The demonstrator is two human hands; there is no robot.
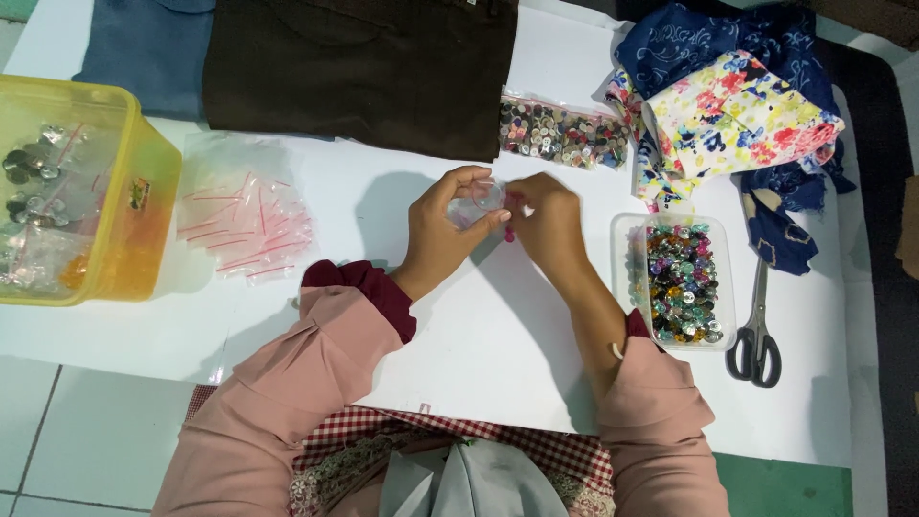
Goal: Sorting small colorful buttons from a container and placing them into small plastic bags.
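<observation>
Two hands meet over the middle of the white table (pixel 498 335), and between them sits a small clear plastic zip bag (pixel 476 203) with a red seal strip. From my remote view, my left hand (pixel 442 230) is curled around the bag, thumb and fingertips clenched on its lower edge, so the bag lies above and slightly right of the left palm. My right hand (pixel 548 222) comes in from the other side, its fingers pinched at the bag's right end, where a speck of pink-red shows; whether that is the seal strip or a button I cannot tell. The bag's long axis runs roughly left to right between the two hands, and both hands touch it, the left carrying more of it.

Outward from there: a clear rectangular plastic tub of mixed coloured buttons (pixel 678 280) stands just beside the right forearm, with grey-handled scissors (pixel 756 330) beyond it. A larger zip bag of grey and brown buttons (pixel 560 134) lies past the hands, touching a folded dark brown cloth (pixel 364 72). Floral fabric scraps (pixel 737 115) are heaped at the far right. A loose pile of empty red-striped bags (pixel 247 222) lies to the left, near a yellow plastic box (pixel 81 191).
</observation>
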